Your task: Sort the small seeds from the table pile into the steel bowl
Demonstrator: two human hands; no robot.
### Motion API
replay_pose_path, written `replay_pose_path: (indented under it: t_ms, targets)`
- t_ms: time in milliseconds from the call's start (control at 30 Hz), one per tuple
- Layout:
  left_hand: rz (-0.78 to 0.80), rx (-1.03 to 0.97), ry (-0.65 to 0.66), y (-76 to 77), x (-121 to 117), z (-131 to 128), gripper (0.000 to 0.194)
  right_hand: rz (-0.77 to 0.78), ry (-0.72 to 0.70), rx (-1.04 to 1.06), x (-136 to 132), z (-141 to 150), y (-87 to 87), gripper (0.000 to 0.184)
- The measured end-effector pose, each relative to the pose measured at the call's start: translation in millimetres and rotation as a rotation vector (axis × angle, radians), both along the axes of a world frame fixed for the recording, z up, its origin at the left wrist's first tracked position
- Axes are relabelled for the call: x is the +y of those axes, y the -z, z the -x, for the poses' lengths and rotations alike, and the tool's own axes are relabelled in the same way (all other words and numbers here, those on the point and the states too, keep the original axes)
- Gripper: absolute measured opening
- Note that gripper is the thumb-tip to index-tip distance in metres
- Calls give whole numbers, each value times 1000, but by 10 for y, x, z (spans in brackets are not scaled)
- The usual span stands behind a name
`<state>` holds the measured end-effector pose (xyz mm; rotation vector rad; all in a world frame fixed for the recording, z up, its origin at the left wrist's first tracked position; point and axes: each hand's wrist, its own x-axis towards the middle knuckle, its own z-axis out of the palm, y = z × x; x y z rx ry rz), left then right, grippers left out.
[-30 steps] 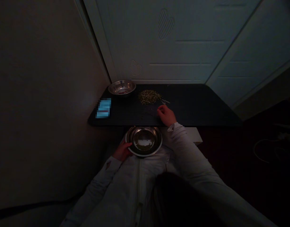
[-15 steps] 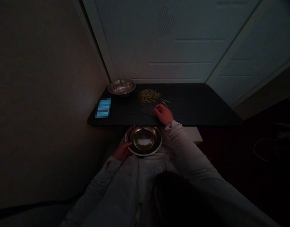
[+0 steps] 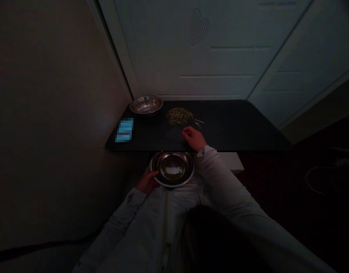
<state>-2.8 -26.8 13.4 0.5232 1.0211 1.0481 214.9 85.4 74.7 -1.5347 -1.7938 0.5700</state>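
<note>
My left hand (image 3: 147, 182) is closed on the left rim of a metal bowl (image 3: 190, 176), its thumb over the edge. Small greenish grains (image 3: 174, 176) lie in the bottom of this bowl, which sits over my lap below the table edge. On the dark table, my right hand (image 3: 194, 138) is closed with curled fingers, just in front of a heap of mixed pale and green grains (image 3: 179, 116). A faint greyish patch (image 3: 174, 134) shows left of its fingertips; I cannot tell what it is. Whatever the fingers hold is too dim to make out.
A second metal bowl (image 3: 146, 105) stands at the table's back left corner. In front of it lies a lit, blurred-out screen (image 3: 124, 130). A few pale slivers (image 3: 198, 122) lie right of the heap. A white panel with hearts (image 3: 219, 60) rises behind the dark table (image 3: 242, 127).
My right hand has slid a little to the left along the table, staying closed. The left hand and its bowl have hardly moved.
</note>
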Motion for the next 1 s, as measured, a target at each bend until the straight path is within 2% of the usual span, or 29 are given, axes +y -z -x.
replay_pose_path:
  t_ms: [200, 433, 633, 833, 1000]
  targets:
    - [27, 5, 5, 24, 2, 10, 61, -3, -115, 61, -8, -4, 29, 16]
    - [17, 9, -11, 17, 8, -4, 63, 5, -69, 40, -17, 43, 28, 16]
    - [15, 25, -17, 12, 1, -6, 60, -4, -170, 47, -65, 95, 5, 16]
    - [27, 60, 5, 19, 0, 2, 63, 13, -126, 65, -65, 108, -15, 15]
    - [9, 16, 15, 31, 9, 6, 65, 2, -156, 18, -67, 129, 21, 17]
